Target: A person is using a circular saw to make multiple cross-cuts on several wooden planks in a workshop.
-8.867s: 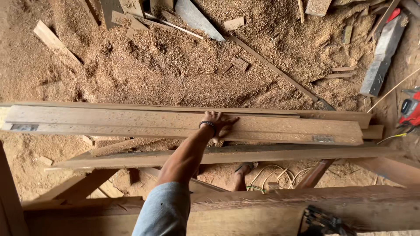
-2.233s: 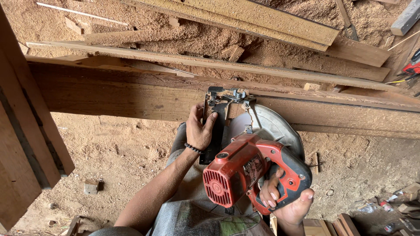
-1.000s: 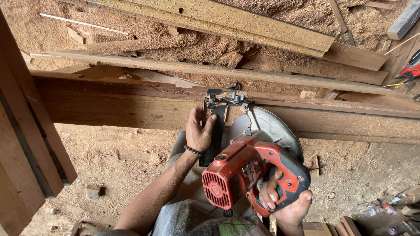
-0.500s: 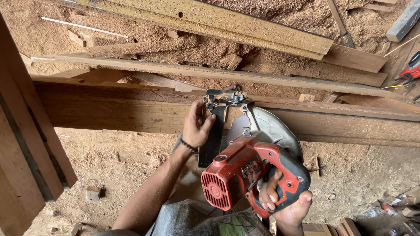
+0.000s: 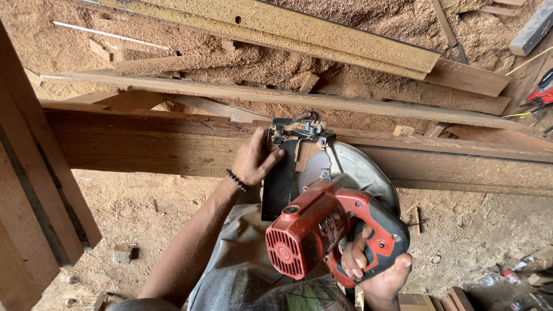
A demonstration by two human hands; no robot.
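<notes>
A red and black circular saw (image 5: 322, 227) with a silver blade guard (image 5: 357, 173) rests against the near edge of a thick wooden beam (image 5: 144, 144) that runs across the view. My right hand (image 5: 374, 268) is closed around the saw's black rear handle. My left hand (image 5: 256, 158) grips the front of the saw's dark base plate (image 5: 280, 181), next to the metal clamp fittings at the beam's edge. A dark bead bracelet sits on my left wrist.
Long planks (image 5: 299, 29) lie beyond the beam on a floor thick with sawdust. A slanted wooden post (image 5: 40, 190) stands at the left. A red tool (image 5: 541, 92) lies at the right edge. Small offcuts (image 5: 122, 253) dot the ground below.
Since 8.9 s ago I have turned from a plank to the beam and taken up the saw. Over the last second the saw and both hands have barely shifted.
</notes>
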